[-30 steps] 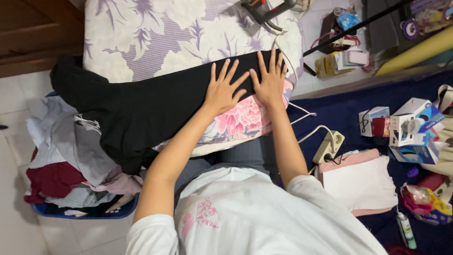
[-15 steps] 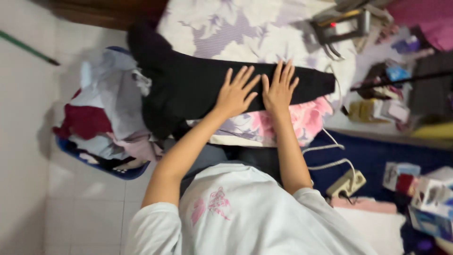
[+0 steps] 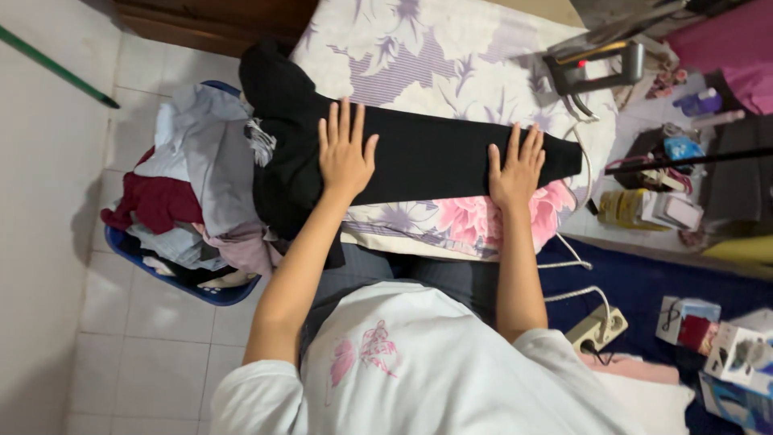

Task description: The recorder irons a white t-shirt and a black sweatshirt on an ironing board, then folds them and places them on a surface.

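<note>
Both hands are flat and open, fingers spread, pressing on a black garment point(image 3: 419, 157) laid across a floral padded board point(image 3: 435, 64). Left hand point(image 3: 345, 153) sits near the bunched end by the laundry basket point(image 3: 173, 270) of clothes, right hand point(image 3: 517, 167) near the narrow end. An iron point(image 3: 596, 68) stands just beyond.
</note>
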